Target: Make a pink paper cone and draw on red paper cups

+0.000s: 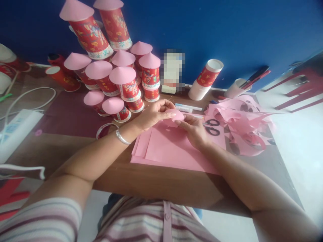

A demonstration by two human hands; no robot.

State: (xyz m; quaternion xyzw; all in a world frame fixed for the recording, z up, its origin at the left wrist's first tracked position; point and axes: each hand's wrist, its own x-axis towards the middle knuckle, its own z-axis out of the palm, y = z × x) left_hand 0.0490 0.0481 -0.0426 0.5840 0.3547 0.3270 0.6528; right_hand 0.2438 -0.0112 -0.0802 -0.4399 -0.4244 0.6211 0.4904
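Note:
Between both hands is a small curved piece of pink paper [177,116], seemingly rolled into a shallow cone. My left hand [156,114] pinches its left side with the thumb along the top. On the right edge, the thumb and fingers of my right hand [195,129] close on the same piece. Beneath them lies a stack of pink paper sheets [166,144]. Dark-handled scissors [212,127] rest beside my right hand. Left of the hands stand several red paper-cup towers [128,90] topped with pink cone roofs [122,75].
Curled pink paper scraps [247,124] are heaped at the right. A cup stack [207,80] and a pen cup [237,89] stand along the blue wall. A roll of tape [107,130] sits by my left forearm. A white power strip [21,131] lies far left.

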